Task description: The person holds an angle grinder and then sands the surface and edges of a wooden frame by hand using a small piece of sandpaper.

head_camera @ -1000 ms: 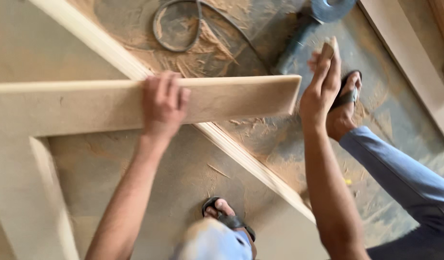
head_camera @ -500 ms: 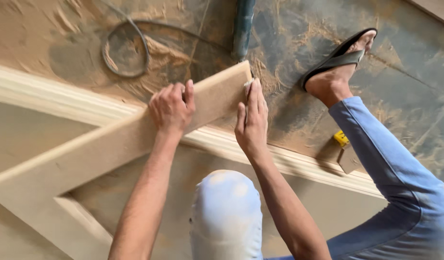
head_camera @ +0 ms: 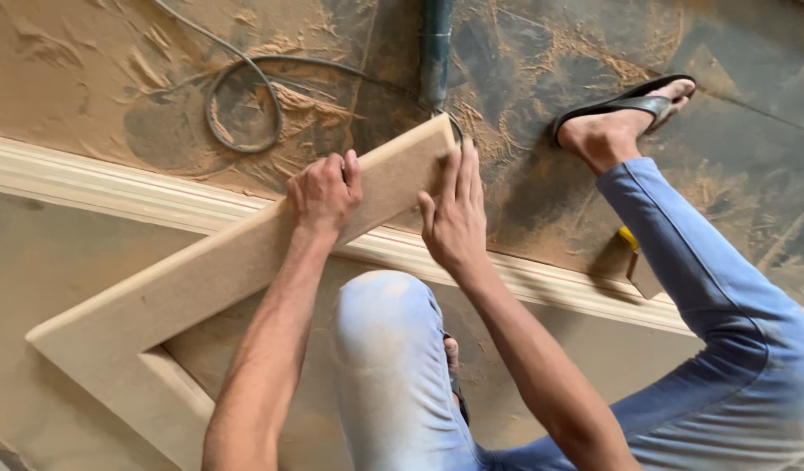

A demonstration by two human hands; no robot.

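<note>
A long pale fibreboard strip (head_camera: 201,279) slants from lower left to upper right, joined at its lower end to a second strip (head_camera: 171,392). My left hand (head_camera: 323,196) grips the strip's upper edge near its free end. My right hand (head_camera: 454,214) lies flat against that cut end, fingers together, pressing a small sanding pad that is almost hidden under them. Both forearms reach up from the bottom of the view, on either side of my knee in pale jeans (head_camera: 384,331).
A moulded wooden strip (head_camera: 114,179) runs across under the board, on a big flat panel (head_camera: 62,262). The sawdust-covered floor holds a looped grey cable (head_camera: 245,105), a blue-green power tool body (head_camera: 437,48), a small yellow object (head_camera: 627,236) and my sandalled foot (head_camera: 624,118).
The view swung, so the board now slants upward. My right hand came down from the air onto the board's end. My left hand kept its grip.
</note>
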